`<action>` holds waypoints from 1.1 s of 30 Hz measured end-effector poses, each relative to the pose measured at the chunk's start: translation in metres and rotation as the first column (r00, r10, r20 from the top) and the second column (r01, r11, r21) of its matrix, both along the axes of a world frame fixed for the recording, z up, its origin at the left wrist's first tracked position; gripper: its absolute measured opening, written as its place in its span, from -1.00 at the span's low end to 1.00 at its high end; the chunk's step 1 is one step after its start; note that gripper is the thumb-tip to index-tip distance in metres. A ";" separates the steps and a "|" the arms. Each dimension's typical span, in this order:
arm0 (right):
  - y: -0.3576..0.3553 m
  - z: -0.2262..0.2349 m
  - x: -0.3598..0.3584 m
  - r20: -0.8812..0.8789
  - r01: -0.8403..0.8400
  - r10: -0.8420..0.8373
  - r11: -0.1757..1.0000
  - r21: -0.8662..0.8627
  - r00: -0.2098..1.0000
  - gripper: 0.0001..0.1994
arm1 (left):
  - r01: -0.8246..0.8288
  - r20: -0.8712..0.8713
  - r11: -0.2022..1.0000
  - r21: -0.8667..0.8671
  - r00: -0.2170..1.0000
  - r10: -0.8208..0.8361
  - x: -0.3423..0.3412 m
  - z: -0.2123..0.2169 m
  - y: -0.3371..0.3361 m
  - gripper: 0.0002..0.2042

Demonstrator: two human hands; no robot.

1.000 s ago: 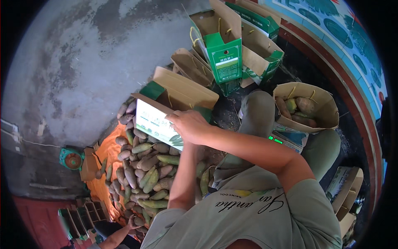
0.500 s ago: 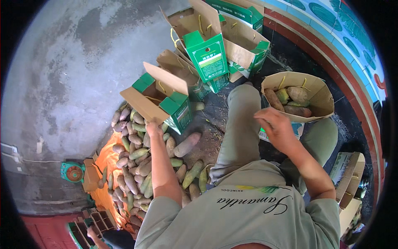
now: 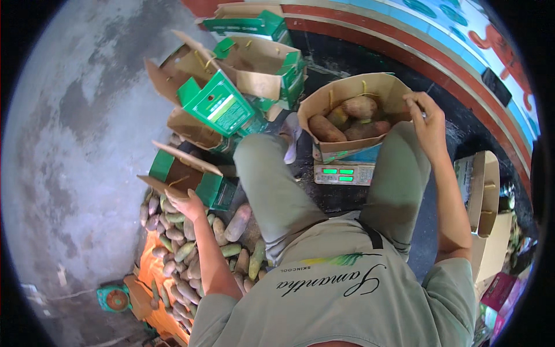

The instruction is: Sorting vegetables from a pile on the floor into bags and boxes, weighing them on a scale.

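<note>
My left hand (image 3: 189,205) grips the near flap of an open green cardboard carton (image 3: 215,191) that stands beside the radish pile. The carton's brown flaps are folded out, and the inside that shows holds no radish. On the right, my right hand (image 3: 428,118) pinches the right rim of a brown-walled carton (image 3: 399,95). Several large reddish and green radishes (image 3: 360,107) lie inside that one. It sits on a digital scale (image 3: 347,172) with a lit green display, between my knees. The fingertips of my left hand are partly hidden by the flap.
Several long radishes (image 3: 185,251) are heaped on an orange sheet (image 3: 151,254) to my left. More green cartons (image 3: 222,107) stand beyond my left knee. A flattened-looking carton (image 3: 485,185) is at the right, and a small teal fan-like device (image 3: 114,298) lies lower left.
The view has swung right, so the cartons appear farther left. My right hand has moved from in front of the radish-filled carton to its right rim. My left hand stays at the green carton's flap.
</note>
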State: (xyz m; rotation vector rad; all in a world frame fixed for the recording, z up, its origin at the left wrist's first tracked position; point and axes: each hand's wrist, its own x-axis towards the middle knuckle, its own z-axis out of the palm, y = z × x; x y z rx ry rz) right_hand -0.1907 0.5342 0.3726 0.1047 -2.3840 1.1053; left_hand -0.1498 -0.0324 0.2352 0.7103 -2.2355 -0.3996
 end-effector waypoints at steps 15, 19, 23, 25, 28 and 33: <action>0.067 -0.092 -0.114 0.034 0.146 -0.172 0.911 0.387 0.984 -0.83 | 0.959 0.278 0.273 0.082 0.241 -0.930 -0.062 0.078 0.293 -0.65; 0.052 -0.135 -0.169 -0.077 0.134 -0.110 0.805 0.577 0.991 -0.87 | 0.986 0.350 0.142 0.092 0.101 -0.931 -0.077 0.043 0.331 -0.68; 0.041 -0.154 -0.195 0.045 0.064 -0.144 0.672 0.738 0.989 -0.85 | 0.955 0.599 0.244 0.170 0.097 -0.795 -0.092 0.013 0.340 -0.80; 0.042 -0.150 -0.197 0.118 0.026 -0.174 0.658 0.753 0.978 -0.85 | 0.956 0.675 0.243 0.163 0.071 -0.734 -0.098 0.001 0.341 -0.84; 0.049 -0.148 -0.197 0.213 -0.040 -0.190 0.648 0.761 0.959 -0.85 | 0.973 0.643 0.222 0.059 0.133 -0.754 -0.102 -0.007 0.346 -0.89; 0.061 -0.153 -0.184 0.147 -0.065 -0.062 0.686 0.725 0.987 -0.87 | 0.984 0.644 0.176 0.034 0.113 -0.757 -0.105 -0.003 0.353 -0.89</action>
